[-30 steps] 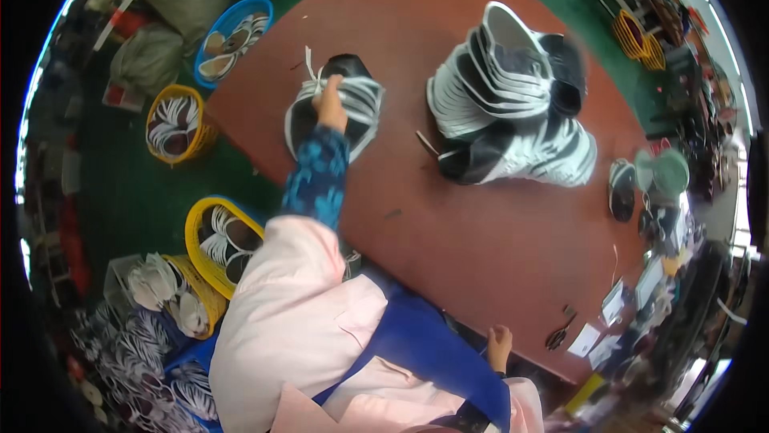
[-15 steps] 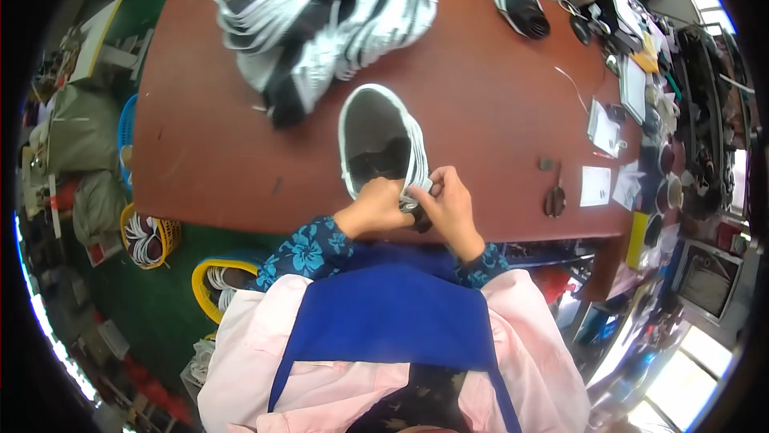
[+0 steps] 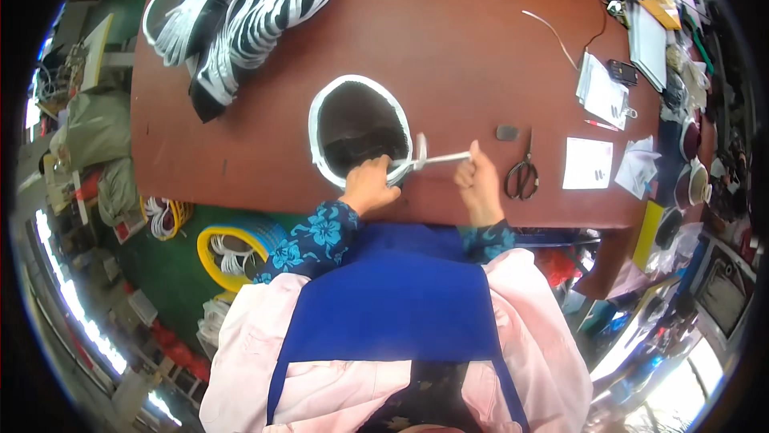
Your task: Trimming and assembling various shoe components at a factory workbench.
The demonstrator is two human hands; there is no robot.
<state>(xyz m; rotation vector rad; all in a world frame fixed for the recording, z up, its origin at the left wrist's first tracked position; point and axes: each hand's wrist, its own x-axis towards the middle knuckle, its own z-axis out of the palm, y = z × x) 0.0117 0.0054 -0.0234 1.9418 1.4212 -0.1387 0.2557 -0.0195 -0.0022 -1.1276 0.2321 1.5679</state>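
White-rimmed shoe upper (image 3: 359,116) by the near edge of the bench (image 3: 240,185) — left hand (image 3: 370,186) clamped on its rim, right hand (image 3: 480,186) pinching a taut white strip (image 3: 448,158) — likely light, floppy, best held at that rim.

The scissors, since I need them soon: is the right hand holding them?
No, the scissors lie on the brown table, while the right hand holds a white strip.

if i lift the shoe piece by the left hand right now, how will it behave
The shoe piece is probably light, since its edge looks thin rather than solid. It seems unlikely to roll, being a broad oval. Lifting it might tug the right hand, as the white strip stretches straight between them.
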